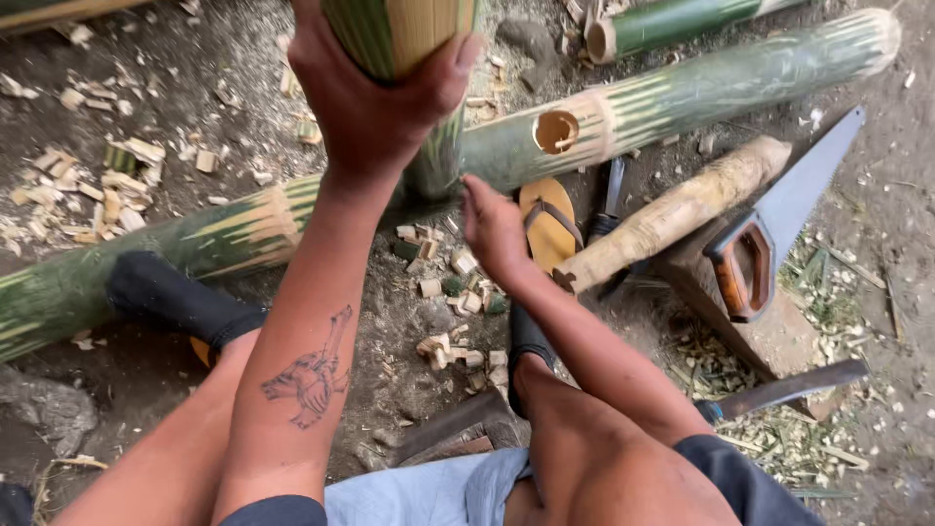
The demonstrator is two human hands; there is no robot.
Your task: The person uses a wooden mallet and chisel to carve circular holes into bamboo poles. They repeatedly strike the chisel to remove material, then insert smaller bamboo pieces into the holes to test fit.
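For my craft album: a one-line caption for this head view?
Left hand grips an upright bamboo piece over a holed green bamboo pole; right hand hovers empty.

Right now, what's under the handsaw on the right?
The handsaw lies on a brownish wooden block, its blade tip reaching past the block's edge. The block's surface beneath the blade and handle is covered.

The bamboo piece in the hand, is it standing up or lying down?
Standing up. The left hand grips the short bamboo piece from the top, its end set on the long bamboo pole lying on the ground.
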